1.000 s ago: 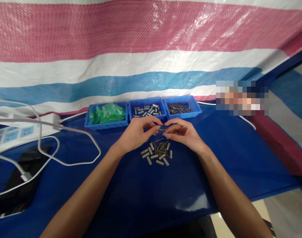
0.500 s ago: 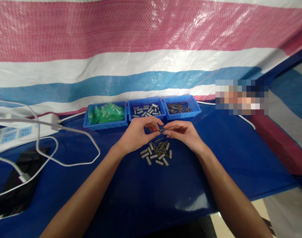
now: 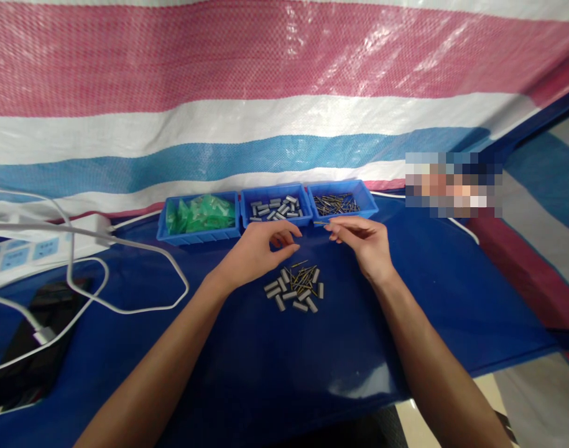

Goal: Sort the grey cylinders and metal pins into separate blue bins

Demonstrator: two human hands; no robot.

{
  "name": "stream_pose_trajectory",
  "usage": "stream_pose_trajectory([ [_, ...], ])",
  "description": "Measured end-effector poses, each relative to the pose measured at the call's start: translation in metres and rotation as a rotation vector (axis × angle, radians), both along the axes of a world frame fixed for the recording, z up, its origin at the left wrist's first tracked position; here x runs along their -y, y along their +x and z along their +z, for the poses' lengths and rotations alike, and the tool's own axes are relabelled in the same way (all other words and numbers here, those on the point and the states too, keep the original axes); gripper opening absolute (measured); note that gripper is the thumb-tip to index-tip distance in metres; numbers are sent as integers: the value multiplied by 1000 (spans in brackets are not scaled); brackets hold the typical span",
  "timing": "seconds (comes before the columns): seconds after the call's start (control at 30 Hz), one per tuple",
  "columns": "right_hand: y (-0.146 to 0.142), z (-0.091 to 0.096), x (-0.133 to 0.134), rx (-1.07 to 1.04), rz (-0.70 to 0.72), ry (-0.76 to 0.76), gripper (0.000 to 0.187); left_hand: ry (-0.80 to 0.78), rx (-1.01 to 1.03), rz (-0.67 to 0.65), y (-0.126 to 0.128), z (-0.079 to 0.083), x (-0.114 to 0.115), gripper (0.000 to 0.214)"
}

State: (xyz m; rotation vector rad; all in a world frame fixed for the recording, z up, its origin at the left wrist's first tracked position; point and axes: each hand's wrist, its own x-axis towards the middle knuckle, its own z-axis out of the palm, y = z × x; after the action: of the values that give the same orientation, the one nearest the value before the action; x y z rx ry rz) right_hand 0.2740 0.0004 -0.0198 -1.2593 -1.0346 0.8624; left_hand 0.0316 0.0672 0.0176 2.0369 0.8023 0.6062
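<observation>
Between thumb and fingertips, my right hand (image 3: 364, 247) pinches a thin drill bit (image 3: 319, 223), gold and grey, pointing left in front of the right bin. My left hand (image 3: 259, 254) hovers with thumb and fingers apart and nothing visible between them. Below both hands, a small heap of gold-and-grey drill bits (image 3: 303, 280) lies on the table, with several short grey cylinders (image 3: 300, 305) around it. More drill bits fill the right blue bin (image 3: 347, 218). The middle blue bin (image 3: 244, 210) holds grey cylinders.
The left blue bin (image 3: 200, 236) contains green plastic bags (image 3: 207, 211). A white power strip (image 3: 74, 242), looping white cables (image 3: 148, 310) and a black phone (image 3: 37, 348) occupy the left side. A striped tarp (image 3: 247, 56) hangs behind the blue table (image 3: 275, 386). A blurred patch covers the back right.
My hands were together at the fingertips around a thin piece. My right hand has drawn away right and slightly back with the drill bit; my left hand has let go and its fingers are apart.
</observation>
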Motion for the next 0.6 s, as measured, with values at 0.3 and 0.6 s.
stream_pose_trajectory([
  [0.3, 0, 0, -2, 89, -55, 68, 24, -25, -184, -228, -8, -6, 1, 14],
  [0.6, -8, 0, -1, 57, 47, 38, 17, -71, -303, -287, -16, 4, -2, 28],
])
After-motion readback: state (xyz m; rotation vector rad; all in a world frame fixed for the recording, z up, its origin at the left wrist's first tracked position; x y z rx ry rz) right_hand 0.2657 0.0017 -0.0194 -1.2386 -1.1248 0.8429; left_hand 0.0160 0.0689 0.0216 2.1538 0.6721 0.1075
